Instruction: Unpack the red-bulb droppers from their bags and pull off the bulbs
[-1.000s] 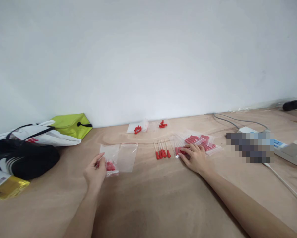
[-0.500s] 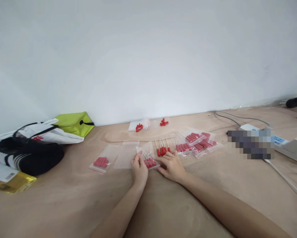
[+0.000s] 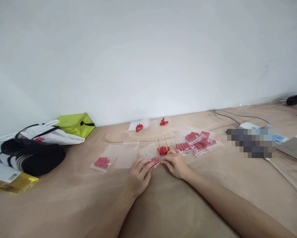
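— What's over on the left?
— Some cloth bags (image 3: 31,148) by the wall. Next comes a filled bag (image 3: 102,162) of red sticks, flat on the bench (image 3: 64,198), with an empty bag (image 3: 127,158) just beside it
— And the hands?
— They meet in the middle. The left hand (image 3: 139,173) and the right hand (image 3: 175,163) both pinch one small bag (image 3: 152,160) with their fingertips. It sits low on the bench, with red sticks inside
— What step is that?
— I think they are pressing its near end flat. I can't tell if it is closed
— What does the next move need?
— A soft, even squeeze, I'd guess, because thin plastic slips. Loose red sticks (image 3: 163,150) lie just behind, and a pile of filled bags (image 3: 198,138) sits to the right
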`<state>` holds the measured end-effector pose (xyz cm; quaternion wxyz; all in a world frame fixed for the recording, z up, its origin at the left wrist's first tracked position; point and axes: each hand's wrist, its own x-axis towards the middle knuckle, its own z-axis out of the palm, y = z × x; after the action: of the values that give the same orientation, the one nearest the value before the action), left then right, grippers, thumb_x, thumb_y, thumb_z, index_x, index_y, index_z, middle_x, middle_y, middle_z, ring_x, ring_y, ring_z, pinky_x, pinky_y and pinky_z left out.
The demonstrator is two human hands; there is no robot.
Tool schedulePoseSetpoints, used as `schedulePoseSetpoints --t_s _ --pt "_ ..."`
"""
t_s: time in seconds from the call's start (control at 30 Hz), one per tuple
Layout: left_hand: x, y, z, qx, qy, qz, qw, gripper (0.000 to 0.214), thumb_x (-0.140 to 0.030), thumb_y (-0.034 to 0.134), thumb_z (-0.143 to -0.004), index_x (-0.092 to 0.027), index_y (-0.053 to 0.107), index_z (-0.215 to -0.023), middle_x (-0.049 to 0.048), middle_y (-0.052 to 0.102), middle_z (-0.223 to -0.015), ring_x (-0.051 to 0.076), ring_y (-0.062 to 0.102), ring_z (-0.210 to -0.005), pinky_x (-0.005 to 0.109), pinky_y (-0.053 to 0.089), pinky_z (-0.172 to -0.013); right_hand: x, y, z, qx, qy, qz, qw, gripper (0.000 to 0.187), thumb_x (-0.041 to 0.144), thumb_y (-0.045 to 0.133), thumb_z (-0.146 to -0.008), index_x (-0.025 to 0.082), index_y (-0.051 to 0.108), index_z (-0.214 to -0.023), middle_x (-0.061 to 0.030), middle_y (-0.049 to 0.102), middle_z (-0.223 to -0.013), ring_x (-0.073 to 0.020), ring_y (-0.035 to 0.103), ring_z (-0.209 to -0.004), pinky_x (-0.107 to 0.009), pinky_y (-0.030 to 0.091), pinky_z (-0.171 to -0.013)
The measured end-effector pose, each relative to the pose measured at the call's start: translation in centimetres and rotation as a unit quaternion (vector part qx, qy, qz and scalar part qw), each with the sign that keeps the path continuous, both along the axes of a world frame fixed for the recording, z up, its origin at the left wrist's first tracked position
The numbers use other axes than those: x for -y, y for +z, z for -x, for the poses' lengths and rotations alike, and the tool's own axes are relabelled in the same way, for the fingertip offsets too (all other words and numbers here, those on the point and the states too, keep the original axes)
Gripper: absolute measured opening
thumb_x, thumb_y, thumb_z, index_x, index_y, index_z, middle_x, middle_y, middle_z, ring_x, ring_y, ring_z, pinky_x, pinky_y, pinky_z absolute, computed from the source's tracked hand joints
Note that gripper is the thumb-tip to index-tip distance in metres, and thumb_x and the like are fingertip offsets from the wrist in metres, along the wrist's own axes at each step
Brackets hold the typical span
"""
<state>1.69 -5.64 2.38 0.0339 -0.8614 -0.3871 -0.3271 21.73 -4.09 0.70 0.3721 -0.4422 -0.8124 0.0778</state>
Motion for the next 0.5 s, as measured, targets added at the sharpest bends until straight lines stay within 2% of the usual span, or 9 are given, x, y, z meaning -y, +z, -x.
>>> schedulePoseSetpoints --t_s 0.13,0.27,0.37,0.5 --pt "-0.2 -0.1 0.3 0.011 -0.051 -0.01 0.999 0.021 -0.013 0.046 -0.079 -0.022 0.062 -0.091 0.0041 0.063 -0.084 0.015 0.058 -0.083 0.027 0.047 -0.077 -0.3 -0.2 0.0 0.002 0.0 0.021 1.0 0.019 0.026 0.045 -0.086 0.024 0.063 -0.079 0.0009 0.064 -0.071 -0.0124 0.052 -0.074 -0.031 0.027 -0.073" --pt "-0.7 -0.3 -0.5 0.068 -0.04 0.035 0.996 0.014 -0.016 0.048 -0.08 -0.019 0.062 -0.078 0.004 0.064 -0.078 0.015 0.059 -0.078 0.027 0.048 -0.074 -0.2 0.1 -0.1 -0.005 -0.004 0.03 1.0 0.015 0.033 0.048 -0.084 0.025 0.061 -0.088 0.0005 0.064 -0.079 -0.0142 0.051 -0.079 -0.032 0.028 -0.074" --pt "-0.9 -0.2 -1.0 0.126 -0.013 0.088 0.988 0.015 -0.018 0.05 -0.079 -0.018 0.061 -0.069 0.0041 0.063 -0.075 0.014 0.059 -0.076 0.028 0.047 -0.072 0.0 0.5 -0.2 -0.001 -0.012 -0.007 1.0 0.025 0.04 0.057 -0.076 0.024 0.059 -0.095 -0.0016 0.062 -0.088 -0.0163 0.049 -0.084 -0.032 0.028 -0.075" --pt "-0.9 -0.3 -1.4 0.177 0.022 0.141 0.974 0.016 -0.023 0.053 -0.077 -0.018 0.061 -0.063 0.0035 0.063 -0.072 0.015 0.058 -0.074 0.029 0.047 -0.069 0.2 0.4 0.2 0.02 0.003 -0.091 0.996 0.008 0.029 0.058 -0.076 0.024 0.063 -0.08 -0.0007 0.059 -0.086 -0.015 0.048 -0.085 -0.033 0.025 -0.078"
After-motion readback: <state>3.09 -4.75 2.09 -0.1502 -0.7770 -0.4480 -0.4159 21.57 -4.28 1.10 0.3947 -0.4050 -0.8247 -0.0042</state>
